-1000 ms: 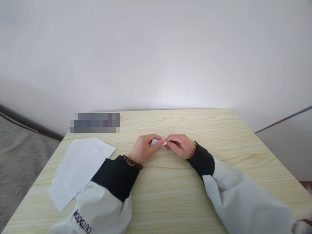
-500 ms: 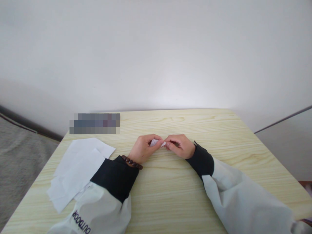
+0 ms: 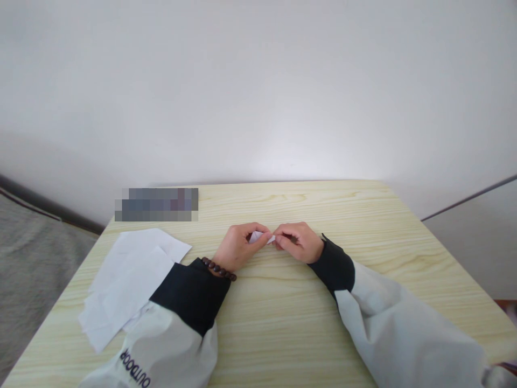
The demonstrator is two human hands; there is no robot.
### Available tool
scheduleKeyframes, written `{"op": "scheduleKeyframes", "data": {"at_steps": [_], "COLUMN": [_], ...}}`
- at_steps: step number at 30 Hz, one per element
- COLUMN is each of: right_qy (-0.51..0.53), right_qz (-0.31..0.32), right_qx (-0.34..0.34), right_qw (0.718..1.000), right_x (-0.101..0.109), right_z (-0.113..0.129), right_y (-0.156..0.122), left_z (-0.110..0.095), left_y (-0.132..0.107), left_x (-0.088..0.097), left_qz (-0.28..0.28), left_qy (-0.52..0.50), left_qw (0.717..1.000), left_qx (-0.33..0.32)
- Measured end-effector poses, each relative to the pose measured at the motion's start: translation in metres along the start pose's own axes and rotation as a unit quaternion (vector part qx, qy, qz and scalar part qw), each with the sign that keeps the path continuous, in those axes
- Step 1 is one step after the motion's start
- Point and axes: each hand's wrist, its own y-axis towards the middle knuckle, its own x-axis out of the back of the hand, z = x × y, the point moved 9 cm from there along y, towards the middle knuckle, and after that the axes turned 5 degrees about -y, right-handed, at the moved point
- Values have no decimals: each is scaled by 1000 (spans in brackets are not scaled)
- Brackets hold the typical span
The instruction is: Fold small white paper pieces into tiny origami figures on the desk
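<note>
Between my two hands, just above or on the table, is a small folded piece of white paper [image 3: 255, 236]. My left hand [image 3: 241, 243] is closed on it, thumb in front and fingers behind, covering much of it. My right hand [image 3: 298, 240] pinches the paper's narrow right tip with thumb and forefinger. The fingertips of both hands are close together, and the exact folds are too small to make out. A stack of loose white paper sheets [image 3: 133, 275] lies left of my left forearm, partly under the sleeve.
The pale wood-grain table [image 3: 388, 237] reaches back to a white wall [image 3: 258, 91]. At its back left corner lies a pixelated object [image 3: 157, 205] whose kind I cannot tell. Grey fabric [image 3: 24, 280] shows beyond the table's left edge.
Almost nothing differs. The fingers of my right hand have shifted very slightly at the paper's tip; my left hand keeps its place.
</note>
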Motion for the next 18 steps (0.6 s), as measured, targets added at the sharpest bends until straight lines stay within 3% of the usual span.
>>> {"op": "scheduleKeyframes", "data": {"at_steps": [3, 7, 10, 18], "right_qy": [-22, -71, -88, -44], "right_qz": [-30, -120, -154, -175], "right_qx": [-4, -56, -81, -17], "right_qw": [999, 989, 981, 983], "right_x": [6, 25, 31, 27], "right_z": [0, -7, -11, -5], "right_y": [0, -2, -4, -4], "left_z": [3, 9, 13, 11], "left_y": [1, 3, 4, 3], "left_x": [1, 7, 8, 6], "left_qz": [-13, -59, -78, -53], "left_qy": [-24, -143, -205, -146], "left_qw": [1000, 988, 976, 988], "left_qx": [5, 13, 18, -5]}}
